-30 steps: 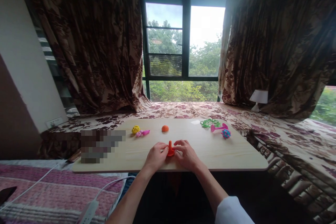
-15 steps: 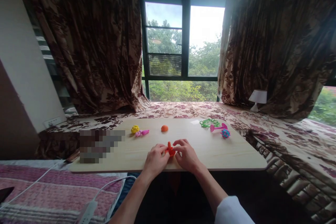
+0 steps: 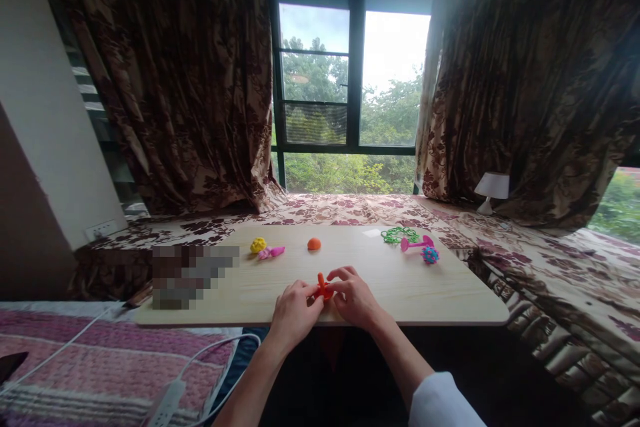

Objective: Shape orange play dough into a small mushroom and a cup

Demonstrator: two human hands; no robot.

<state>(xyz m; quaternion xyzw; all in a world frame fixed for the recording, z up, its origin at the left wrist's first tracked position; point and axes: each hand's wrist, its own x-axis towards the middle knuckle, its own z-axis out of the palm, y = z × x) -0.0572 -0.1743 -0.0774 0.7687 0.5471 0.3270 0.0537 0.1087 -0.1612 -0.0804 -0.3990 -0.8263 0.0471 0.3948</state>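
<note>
A small orange-red toy [image 3: 321, 285] with a rounded stem pointing up and a wider base is between my hands, near the table's front edge. My left hand [image 3: 296, 310] pinches it from the left with thumb and fingers. From the right, my right hand [image 3: 353, 296] has its fingers curled against the toy's base, with the thumb low beside it. Part of the base is hidden by the fingers. An orange dome-shaped piece [image 3: 314, 244] lies farther back on the pale wooden table [image 3: 240, 303].
Back left sit a yellow knobbly toy [image 3: 258, 245] and a pink toy [image 3: 271, 252]. On the right are green beaded strings [image 3: 400, 235], a pink dumbbell-shaped toy [image 3: 417, 244] and a blue spiky ball [image 3: 430, 255]. A power strip [image 3: 167, 403] lies lower left.
The toy's stem leans slightly more to the left and sits a little lower. Both hands stay around it with small finger shifts. The other toys have not moved on the table.
</note>
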